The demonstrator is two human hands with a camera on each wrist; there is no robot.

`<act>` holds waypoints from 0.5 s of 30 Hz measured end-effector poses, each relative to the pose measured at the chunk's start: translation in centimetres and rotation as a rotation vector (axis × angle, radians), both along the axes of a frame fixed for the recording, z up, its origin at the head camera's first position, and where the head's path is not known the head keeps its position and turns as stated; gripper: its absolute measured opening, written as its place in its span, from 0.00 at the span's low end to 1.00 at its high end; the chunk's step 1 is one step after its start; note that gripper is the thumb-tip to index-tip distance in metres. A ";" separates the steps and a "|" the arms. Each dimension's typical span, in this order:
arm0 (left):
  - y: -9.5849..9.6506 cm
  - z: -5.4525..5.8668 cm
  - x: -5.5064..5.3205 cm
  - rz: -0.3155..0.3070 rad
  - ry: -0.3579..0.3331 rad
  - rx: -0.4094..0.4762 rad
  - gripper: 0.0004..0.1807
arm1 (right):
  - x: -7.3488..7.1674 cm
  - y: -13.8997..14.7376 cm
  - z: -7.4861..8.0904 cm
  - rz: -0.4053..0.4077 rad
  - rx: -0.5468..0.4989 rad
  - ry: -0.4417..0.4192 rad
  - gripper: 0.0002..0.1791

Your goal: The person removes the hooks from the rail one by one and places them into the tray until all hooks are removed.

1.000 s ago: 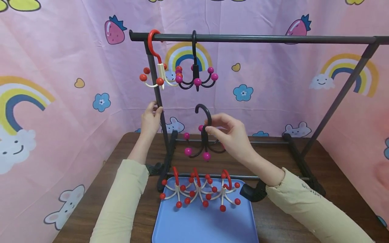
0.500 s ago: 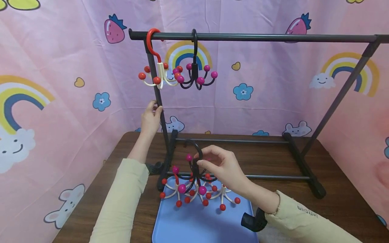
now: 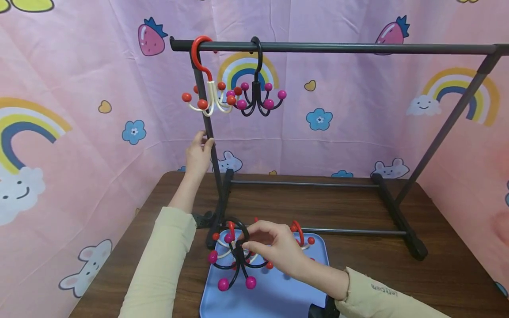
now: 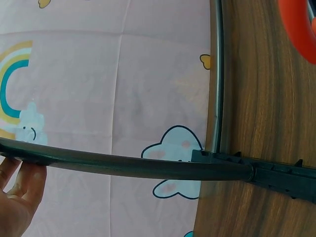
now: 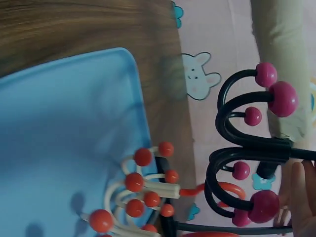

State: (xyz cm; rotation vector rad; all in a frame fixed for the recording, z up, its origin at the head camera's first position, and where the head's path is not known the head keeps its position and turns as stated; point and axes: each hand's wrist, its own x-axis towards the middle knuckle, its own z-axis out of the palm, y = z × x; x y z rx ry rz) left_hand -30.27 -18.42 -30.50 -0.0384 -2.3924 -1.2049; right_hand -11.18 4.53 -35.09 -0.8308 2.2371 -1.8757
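My left hand (image 3: 199,155) grips the left upright post (image 3: 214,165) of a black clothes rack, with fingertips on the post (image 4: 123,165) in the left wrist view. My right hand (image 3: 280,248) pinches the neck of a black multi-arm hook hanger (image 3: 240,255) with magenta ball tips, held over the blue tray (image 3: 274,298). Red-and-white hook hangers (image 5: 163,188) with red balls lie on the tray, partly hidden by the held hanger and hand. On the top bar (image 3: 358,48) hang a red-and-white hanger (image 3: 210,90) and a black one with magenta balls (image 3: 256,92).
The rack's lower rails (image 3: 350,231) cross the brown wooden table (image 3: 377,274) behind the tray. Its right foot (image 3: 401,221) stands at the right. Patterned pink cloth (image 3: 350,145) surrounds the back and sides.
My right hand has carried the black hanger down and left, from below the top bar to over the tray. The hanging black hanger has turned slightly. My left hand stays on the post.
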 end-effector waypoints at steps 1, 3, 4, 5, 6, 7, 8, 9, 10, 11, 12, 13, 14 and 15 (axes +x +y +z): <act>0.0 0.0 0.0 -0.001 0.000 0.000 0.19 | 0.1 -0.1 -0.2 0.000 0.012 -0.015 0.10; 0.0 0.0 -0.1 -0.002 -0.001 0.003 0.19 | 0.2 -0.3 -0.7 0.002 0.034 -0.028 0.10; 0.0 0.0 -0.1 -0.002 -0.001 0.004 0.19 | 0.3 -0.4 -1.0 0.011 0.038 -0.030 0.10; -0.1 0.0 -0.1 -0.001 -0.001 0.001 0.19 | 0.3 -0.5 -1.4 0.019 0.041 -0.029 0.10; 0.0 0.0 -0.1 -0.001 0.002 0.001 0.19 | 0.2 -0.7 -1.8 0.028 0.038 -0.023 0.09; 0.0 0.0 -0.1 -0.001 0.003 0.001 0.18 | 0.2 -0.8 -2.2 0.036 0.035 -0.017 0.09; 0.0 0.1 -0.1 -0.001 0.004 0.000 0.18 | 0.2 -1.0 -2.5 0.043 0.031 -0.012 0.09; 0.0 0.1 -0.1 -0.002 0.004 0.003 0.18 | 0.2 -1.1 -2.9 0.050 0.024 -0.009 0.09; 0.0 0.1 -0.2 -0.002 0.004 0.003 0.18 | 0.1 -1.2 -3.3 0.058 0.015 -0.013 0.09; 0.0 0.1 -0.2 -0.002 0.004 0.003 0.18 | 0.1 -1.4 -3.6 0.062 0.011 -0.012 0.08; 0.1 0.1 -0.2 -0.001 0.003 0.004 0.18 | 0.0 -1.5 -4.0 0.063 0.009 -0.010 0.08; 0.1 0.1 -0.2 0.000 0.002 0.003 0.18 | 0.0 -1.6 -4.3 0.064 0.006 -0.014 0.08; 0.0 0.1 -0.2 0.003 0.000 0.001 0.18 | 0.0 -1.6 -4.6 0.062 0.001 -0.018 0.08; 0.0 0.1 -0.2 0.005 0.000 0.000 0.18 | 0.0 -1.7 -5.0 0.064 -0.009 -0.021 0.08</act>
